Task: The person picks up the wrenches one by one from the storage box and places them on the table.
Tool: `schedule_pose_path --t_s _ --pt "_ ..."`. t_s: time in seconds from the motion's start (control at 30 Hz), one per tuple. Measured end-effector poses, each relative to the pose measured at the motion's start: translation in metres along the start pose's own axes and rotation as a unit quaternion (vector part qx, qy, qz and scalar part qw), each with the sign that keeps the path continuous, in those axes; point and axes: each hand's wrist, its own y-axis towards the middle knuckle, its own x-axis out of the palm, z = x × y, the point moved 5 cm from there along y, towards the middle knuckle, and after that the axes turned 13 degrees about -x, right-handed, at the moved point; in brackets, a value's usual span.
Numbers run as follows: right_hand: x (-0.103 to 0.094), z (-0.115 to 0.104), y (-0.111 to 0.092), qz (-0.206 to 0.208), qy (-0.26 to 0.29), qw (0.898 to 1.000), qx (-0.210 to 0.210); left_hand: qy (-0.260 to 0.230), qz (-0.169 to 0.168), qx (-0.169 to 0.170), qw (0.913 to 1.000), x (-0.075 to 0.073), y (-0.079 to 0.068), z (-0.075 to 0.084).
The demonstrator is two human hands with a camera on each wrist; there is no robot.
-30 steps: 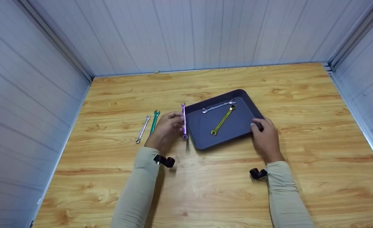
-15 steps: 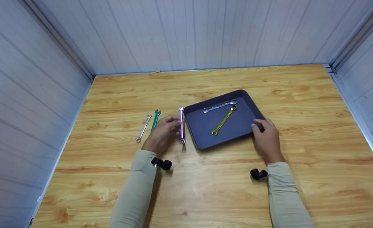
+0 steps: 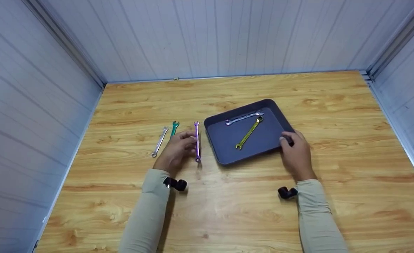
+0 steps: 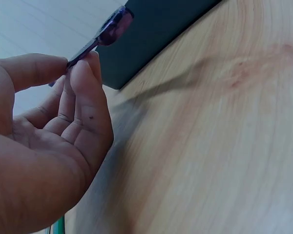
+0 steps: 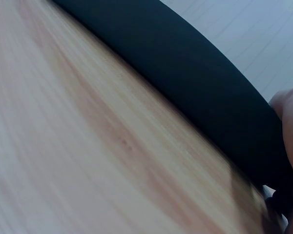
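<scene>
Between thumb and fingertips my left hand (image 3: 177,149) pinches a purple combination wrench (image 3: 197,142), raised off the table just left of a dark tray (image 3: 224,160). In the left wrist view one end of the purple wrench (image 4: 115,27) sticks out past the fingertips. My right hand (image 3: 296,154) grips the tray's near right corner, thumb over the rim. The right wrist view has the tray's dark side wall (image 5: 185,73) and part of that hand. Inside the tray lie a silver wrench (image 3: 244,117) and a yellow wrench (image 3: 250,133).
Left of the left hand a silver wrench (image 3: 160,142) lies on the wooden table (image 3: 242,211). A green wrench (image 3: 174,128) beside it is partly hidden by that hand. Pale panel walls (image 3: 207,38) stand behind and at both sides.
My left hand has moved left and slightly nearer with the purple wrench, away from the tray's left edge. The right hand keeps its hold on the tray corner.
</scene>
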Motion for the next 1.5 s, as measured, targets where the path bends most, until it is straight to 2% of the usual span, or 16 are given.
schedule_pose_path --t_s 0.17,0.3,0.8,0.93,1.1,1.27,1.5 --pt "0.001 0.0 0.0 0.0 0.006 1.0 0.005 0.03 0.006 -0.01 0.9995 -0.008 -0.003 0.001" --pt "0.001 -0.001 0.001 0.001 0.008 1.0 0.004 0.054 0.025 -0.015 0.9981 -0.018 -0.004 0.003" --pt "0.002 0.0 0.001 0.002 0.006 1.0 -0.002 0.121 0.079 0.01 0.9895 -0.048 -0.015 0.012" --pt "0.002 0.0 0.0 -0.002 0.006 1.0 -0.002 0.126 0.096 0.011 0.9873 -0.054 -0.018 0.013" --pt "0.002 0.0 0.0 -0.007 0.003 1.0 0.004 0.112 0.097 0.021 0.9888 -0.06 -0.021 0.015" --pt "0.001 0.0 0.0 -0.006 0.004 1.0 0.007 0.098 0.113 0.018 0.9886 -0.067 -0.021 0.017" --pt "0.0 0.0 0.0 -0.001 0.0 1.0 -0.001 0.131 0.131 0.016 0.9826 -0.072 -0.019 0.02"
